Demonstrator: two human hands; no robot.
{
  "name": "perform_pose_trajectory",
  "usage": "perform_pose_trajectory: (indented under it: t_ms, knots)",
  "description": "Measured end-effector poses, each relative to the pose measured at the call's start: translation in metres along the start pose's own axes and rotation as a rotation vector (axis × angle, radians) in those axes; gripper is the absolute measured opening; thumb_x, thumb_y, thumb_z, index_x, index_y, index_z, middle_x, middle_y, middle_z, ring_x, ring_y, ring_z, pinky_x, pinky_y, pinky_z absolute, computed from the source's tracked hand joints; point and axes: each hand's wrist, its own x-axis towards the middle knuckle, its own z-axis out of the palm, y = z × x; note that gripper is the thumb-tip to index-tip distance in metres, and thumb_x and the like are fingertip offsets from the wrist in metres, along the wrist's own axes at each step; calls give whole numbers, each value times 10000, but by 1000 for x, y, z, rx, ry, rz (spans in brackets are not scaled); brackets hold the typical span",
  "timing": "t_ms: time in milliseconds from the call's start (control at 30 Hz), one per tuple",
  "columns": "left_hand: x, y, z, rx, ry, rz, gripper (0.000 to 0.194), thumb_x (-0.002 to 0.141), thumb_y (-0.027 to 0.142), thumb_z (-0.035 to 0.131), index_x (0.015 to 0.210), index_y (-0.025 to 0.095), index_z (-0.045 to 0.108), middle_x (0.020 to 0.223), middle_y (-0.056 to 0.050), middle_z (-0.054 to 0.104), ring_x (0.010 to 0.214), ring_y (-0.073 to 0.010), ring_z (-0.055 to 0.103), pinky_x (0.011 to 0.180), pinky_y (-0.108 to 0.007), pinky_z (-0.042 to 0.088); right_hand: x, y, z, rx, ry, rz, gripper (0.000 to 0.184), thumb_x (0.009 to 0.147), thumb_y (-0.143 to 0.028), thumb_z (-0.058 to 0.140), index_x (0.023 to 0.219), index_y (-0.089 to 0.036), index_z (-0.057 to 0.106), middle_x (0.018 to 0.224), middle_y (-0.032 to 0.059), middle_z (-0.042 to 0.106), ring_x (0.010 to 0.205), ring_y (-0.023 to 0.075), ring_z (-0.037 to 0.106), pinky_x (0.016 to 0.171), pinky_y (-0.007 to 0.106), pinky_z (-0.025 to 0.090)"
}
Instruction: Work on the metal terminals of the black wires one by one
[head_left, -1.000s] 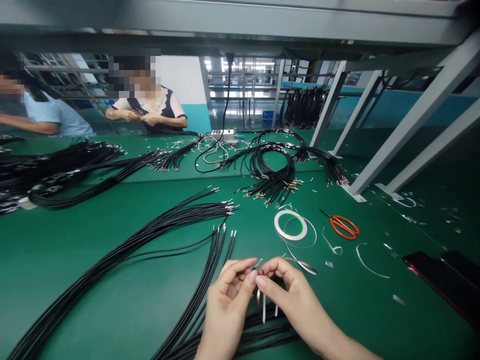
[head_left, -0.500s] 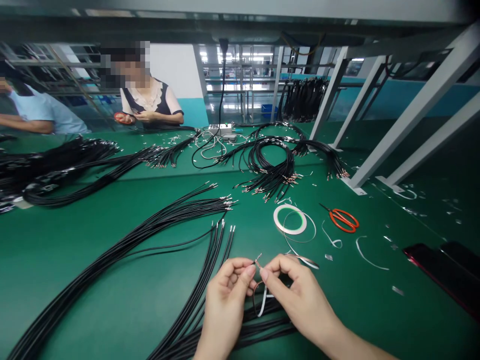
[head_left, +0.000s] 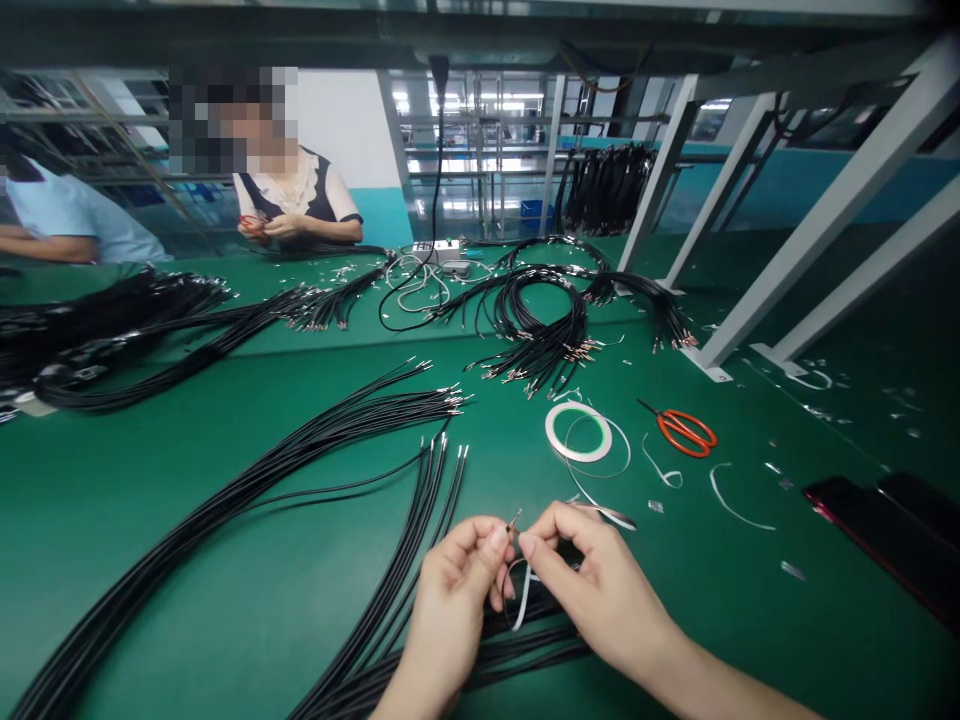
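Observation:
My left hand [head_left: 451, 590] and my right hand [head_left: 600, 585] meet low in the view, their fingertips pinching the end of a thin wire [head_left: 510, 590]. A small metal terminal [head_left: 514, 519] pokes up from the pinch. A narrow white strip [head_left: 523, 597] hangs below my fingers beside the wire's loop. Long black cables [head_left: 390, 590] with metal-tipped ends fan out on the green mat [head_left: 315, 620], passing under my hands. What my fingertips cover is hidden.
A white tape roll [head_left: 578, 433] and orange-handled scissors [head_left: 686, 432] lie to the right, among white scraps. Dark phones [head_left: 877, 525] sit at the right. Coiled cable bundles [head_left: 532, 320] fill the far bench, where a seated co-worker [head_left: 300, 205] handles something.
The whole scene has shifted slightly upward in view. My hands have stayed together at the wire end, and the thin wire loop now hangs closer against the white strip.

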Motion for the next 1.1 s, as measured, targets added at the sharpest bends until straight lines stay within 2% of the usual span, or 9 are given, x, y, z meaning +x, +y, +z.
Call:
perform_pose_trajectory:
  t_ms: [467,600,867,1100]
  knots:
    - [-1,-1,-1,-106,-80,-126,332,802,453,676,728,136,611,507,51,523,393,-50,395,411,-157,354,1,-1,-5,47,-44,-45,235,947,-232,512,759,-201,648,722,-15,666,737,166,577,738,298,387]
    - [-1,-1,0,-81,-63,-105,334,797,453,683,723,137,604,505,50,531,402,-53,424,429,-158,374,1,0,-5,30,-42,-68,227,943,-220,517,754,-202,640,716,-22,660,738,162,570,738,294,376]
    - [-1,-12,8,9,70,4,344,789,473,686,759,141,599,502,40,562,447,-80,492,470,-173,393,2,0,2,-7,-5,-138,258,928,-171,500,686,-197,587,655,-26,650,688,161,567,751,305,356]
    - [-1,-12,3,-20,-16,-26,348,831,468,641,732,141,577,460,56,524,404,-57,428,449,-159,345,2,3,0,-69,19,-145,214,915,-179,512,719,-198,598,667,-24,636,685,170,567,783,334,343]
